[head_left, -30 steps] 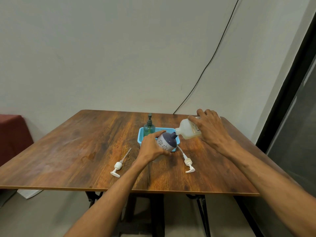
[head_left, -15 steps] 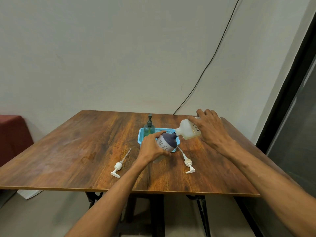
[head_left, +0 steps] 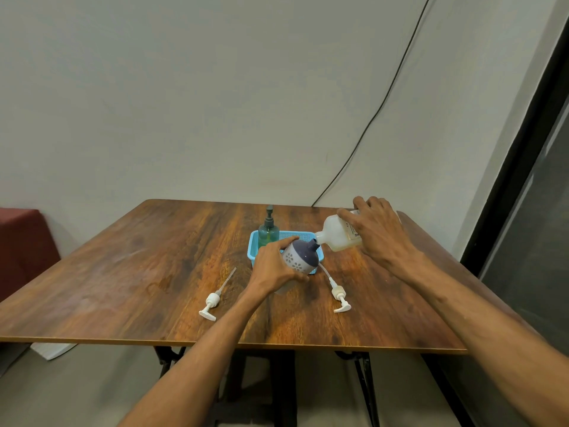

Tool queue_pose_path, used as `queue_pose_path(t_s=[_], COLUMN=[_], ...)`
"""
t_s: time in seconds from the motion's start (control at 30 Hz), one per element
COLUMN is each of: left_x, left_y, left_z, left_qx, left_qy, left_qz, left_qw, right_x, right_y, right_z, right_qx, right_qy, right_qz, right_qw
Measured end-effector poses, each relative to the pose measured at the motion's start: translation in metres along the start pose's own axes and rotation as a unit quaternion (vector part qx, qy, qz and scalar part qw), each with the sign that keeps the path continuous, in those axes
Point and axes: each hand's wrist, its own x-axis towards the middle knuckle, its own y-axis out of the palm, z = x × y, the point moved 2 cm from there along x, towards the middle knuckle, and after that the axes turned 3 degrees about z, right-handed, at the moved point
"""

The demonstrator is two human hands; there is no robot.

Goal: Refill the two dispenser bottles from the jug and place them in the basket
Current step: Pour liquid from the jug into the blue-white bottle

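Jug, translucent and holding pale liquid, is tipped on its side right of centre, its spout meeting the open neck of the purple-and-white dispenser bottle at centre frame. The right hand wraps over it from above, fingers curled round its body. The left hand grips the dispenser bottle's side, tilting it toward the spout, in front of the blue basket. A green pump bottle stands upright in the basket's left end. Two white pumps lie on the wooden table: the left pump lower left of the hands, the right pump just below the dispenser bottle. A black cable climbs the wall at upper right.
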Motion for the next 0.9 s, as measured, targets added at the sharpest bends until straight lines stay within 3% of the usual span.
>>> queue_pose_path(t_s=[0.9], left_x=[0.0001], left_y=[0.0009], left_z=[0.0011], left_qx=[0.003], left_qy=[-0.002], left_qz=[-0.001], left_qw=[1.0], right_x=[0.0028], right_y=[0.0011], right_z=[0.0007], right_qx=[-0.007], right_qy=[-0.007], right_qz=[-0.001], right_qw=[1.0])
